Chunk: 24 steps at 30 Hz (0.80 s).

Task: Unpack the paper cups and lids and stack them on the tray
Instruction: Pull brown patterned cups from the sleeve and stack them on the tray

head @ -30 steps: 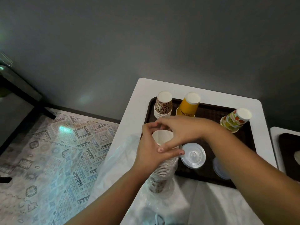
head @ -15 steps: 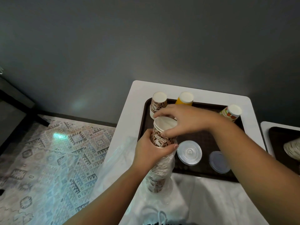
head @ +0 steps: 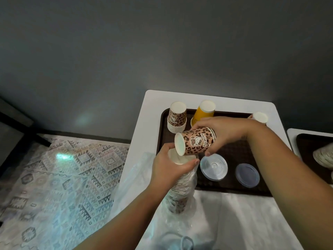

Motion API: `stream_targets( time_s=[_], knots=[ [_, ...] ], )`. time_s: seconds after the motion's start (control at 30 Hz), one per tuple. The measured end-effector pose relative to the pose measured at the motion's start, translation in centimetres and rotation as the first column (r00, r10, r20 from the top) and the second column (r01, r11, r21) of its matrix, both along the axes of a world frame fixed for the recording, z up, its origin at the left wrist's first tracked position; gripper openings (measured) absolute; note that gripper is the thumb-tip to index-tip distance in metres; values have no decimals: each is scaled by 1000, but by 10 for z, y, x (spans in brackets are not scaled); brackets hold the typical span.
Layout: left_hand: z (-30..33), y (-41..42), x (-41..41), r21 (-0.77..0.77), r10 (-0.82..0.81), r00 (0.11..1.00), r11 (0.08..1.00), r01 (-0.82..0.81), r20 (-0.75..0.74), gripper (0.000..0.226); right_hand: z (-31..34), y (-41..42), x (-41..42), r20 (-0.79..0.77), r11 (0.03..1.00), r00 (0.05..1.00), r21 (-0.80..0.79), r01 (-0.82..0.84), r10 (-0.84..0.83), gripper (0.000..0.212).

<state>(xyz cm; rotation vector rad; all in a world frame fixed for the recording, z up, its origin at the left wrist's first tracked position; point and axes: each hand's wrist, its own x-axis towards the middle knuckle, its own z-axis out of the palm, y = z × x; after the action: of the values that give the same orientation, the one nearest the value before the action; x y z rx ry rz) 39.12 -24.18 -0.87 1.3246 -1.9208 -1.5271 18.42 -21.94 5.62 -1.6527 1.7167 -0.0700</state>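
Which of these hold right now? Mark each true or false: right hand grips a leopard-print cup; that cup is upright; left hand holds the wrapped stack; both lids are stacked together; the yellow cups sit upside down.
1. The right hand grips a leopard-print cup. True.
2. That cup is upright. False: it lies sideways, base toward the left.
3. The left hand holds the wrapped cup stack. True.
4. The two lids are stacked together. False: the clear lid and bluish lid lie apart on the tray.
5. The yellow cups sit upside down. True.

Tray [head: 163, 123] on surface [head: 153, 105]; three cup stacks [head: 177, 117] along far edge, two lids [head: 213, 166] near front, bagged stack [head: 181, 188] front-left.
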Motion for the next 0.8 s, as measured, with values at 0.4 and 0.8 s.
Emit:
stream_targets(
  time_s=[0.4,0.8],
  knots=[
    [1,3,0,-24,66,998,998,-67,-9,62,-48,-64,5,592,559,575,-238,794,-565,83],
    [-2,5,-2,-54,65,998,996,-65,0,62,-89,-83,8,527,562,649,-343,753,-549,71]
  ],
)
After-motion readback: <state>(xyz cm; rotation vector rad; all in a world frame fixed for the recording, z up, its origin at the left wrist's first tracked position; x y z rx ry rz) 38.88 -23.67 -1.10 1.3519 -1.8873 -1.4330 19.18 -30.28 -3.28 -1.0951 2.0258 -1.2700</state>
